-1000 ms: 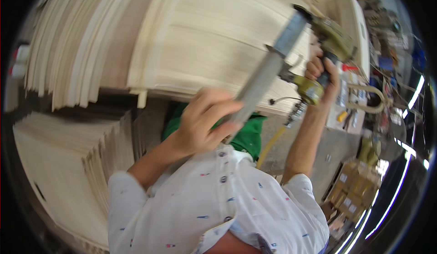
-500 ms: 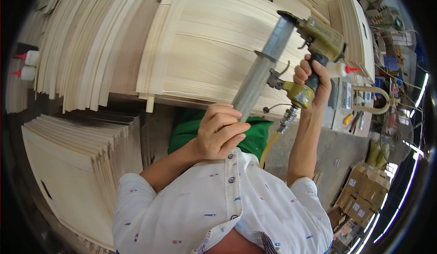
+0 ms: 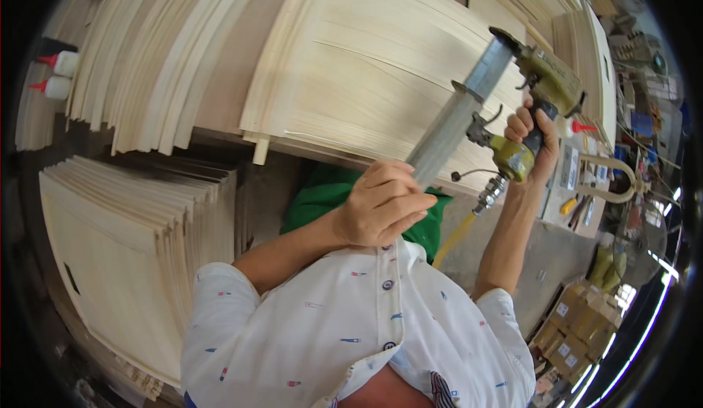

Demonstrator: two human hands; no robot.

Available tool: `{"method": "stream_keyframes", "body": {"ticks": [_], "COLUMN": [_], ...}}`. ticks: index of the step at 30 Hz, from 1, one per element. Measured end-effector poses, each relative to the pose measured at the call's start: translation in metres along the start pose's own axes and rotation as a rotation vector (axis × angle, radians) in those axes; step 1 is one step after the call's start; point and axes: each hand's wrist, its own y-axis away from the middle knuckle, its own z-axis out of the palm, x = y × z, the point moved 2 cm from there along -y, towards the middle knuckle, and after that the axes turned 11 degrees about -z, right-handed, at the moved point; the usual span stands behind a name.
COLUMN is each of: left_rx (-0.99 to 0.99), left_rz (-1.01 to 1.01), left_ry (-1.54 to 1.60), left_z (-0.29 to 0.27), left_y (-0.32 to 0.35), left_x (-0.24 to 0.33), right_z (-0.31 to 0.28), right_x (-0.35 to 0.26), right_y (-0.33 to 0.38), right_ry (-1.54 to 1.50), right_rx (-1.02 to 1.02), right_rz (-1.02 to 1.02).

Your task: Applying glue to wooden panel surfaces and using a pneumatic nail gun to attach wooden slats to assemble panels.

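My right hand [image 3: 537, 133] is wrapped around the black grip of an olive-green air nail gun [image 3: 551, 80]. The gun is held up at a slant in front of my chest. Its long grey metal magazine [image 3: 452, 130] points down and left toward me. My left hand [image 3: 388, 201] is closed at the lower end of that magazine, fingers curled over it. Whether a strip of nails sits in those fingers is hidden. From a metal coupling [image 3: 489, 193] under the gun's handle, a yellow air hose [image 3: 454, 237] runs down beside my shirt.
Pale wooden panels [image 3: 351, 86] lie on the bench ahead, with stacked strips [image 3: 154, 64] to the left. More panels [image 3: 110, 240] lean at lower left. White glue bottles [image 3: 58, 87] with red tips stand far left. Cardboard boxes [image 3: 578, 327] are stacked at right.
Both hands and the nail gun sit farther right in the view, and the bench scene has shifted right too. My left hand remains at the magazine's lower end.
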Motion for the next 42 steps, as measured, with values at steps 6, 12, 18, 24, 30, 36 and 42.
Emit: {"method": "stream_keyframes", "body": {"ticks": [6,12,18,24,30,36,42], "left_rx": [-0.044,-0.061,-0.025,0.132,0.310,0.187,-0.082], "left_rz": [-0.053,-0.063,-0.075,-0.011,0.035,-0.113,-0.567], "left_ry": [0.044,0.045,-0.053,-0.065,-0.167,-0.382,-0.853], "left_z": [-0.008,-0.004,-0.006,0.014,0.012,-0.036,-0.154], "left_y": [0.013,0.016,0.010,-0.018,-0.036,-0.033,-0.091], "left_x": [0.000,0.005,0.005,-0.003,-0.030,-0.053,-0.085], "right_z": [-0.004,-0.008,-0.013,-0.007,0.017,0.033,0.090], "right_x": [0.010,0.012,0.018,0.025,0.044,0.028,-0.007], "right_y": [-0.003,0.002,0.005,0.017,0.034,0.045,0.071], "right_ry": [-0.045,-0.039,-0.059,-0.110,-0.005,0.266,1.049], "right_rx": [0.000,0.030,0.015,-0.021,-0.002,-0.129,-0.214], "right_rz": [0.023,0.025,0.072,0.145,0.094,0.041,-0.167]}}
